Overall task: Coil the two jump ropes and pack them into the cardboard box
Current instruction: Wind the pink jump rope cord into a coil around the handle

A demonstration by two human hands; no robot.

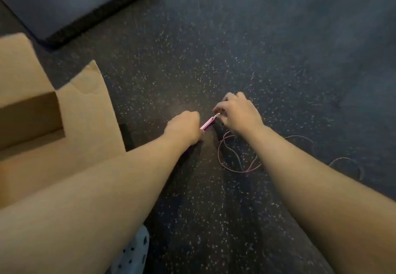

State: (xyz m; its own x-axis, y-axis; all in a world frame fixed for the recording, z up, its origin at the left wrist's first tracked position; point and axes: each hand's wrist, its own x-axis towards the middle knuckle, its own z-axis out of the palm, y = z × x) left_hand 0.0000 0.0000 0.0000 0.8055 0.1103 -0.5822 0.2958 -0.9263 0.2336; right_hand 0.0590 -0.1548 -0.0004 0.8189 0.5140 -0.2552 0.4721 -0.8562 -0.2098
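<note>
Floor: dark speckled rubber flooring [214, 209], dim light, soft blur throughout.
Pink handle: [207, 124] slanting between both hands, low over the floor.
Left hand: [184, 129] fisted round the lower end of the handle, firm hold.
Right hand: [237, 112] fingers curled at the metal tip, apparently pinching where cord meets handle; exact contact too small to confirm.
Pink cord: [235, 158] loose crossing loops on the floor, just behind the right wrist, trailing further out to the right.
Second rope: not identifiable; a thin loop [347, 164] far right of the right forearm could be either rope.
Cardboard box: [90, 123] open, flaps spread, well to the left of the left hand.
Risk, tangle: crossing loops likely to knot if pulled in quickly.
Risk, mixing: far loop may drag in and snarl both ropes.
Risk, slip: thin cord apt to slide from a light pinch, spoiling the coil.
</note>
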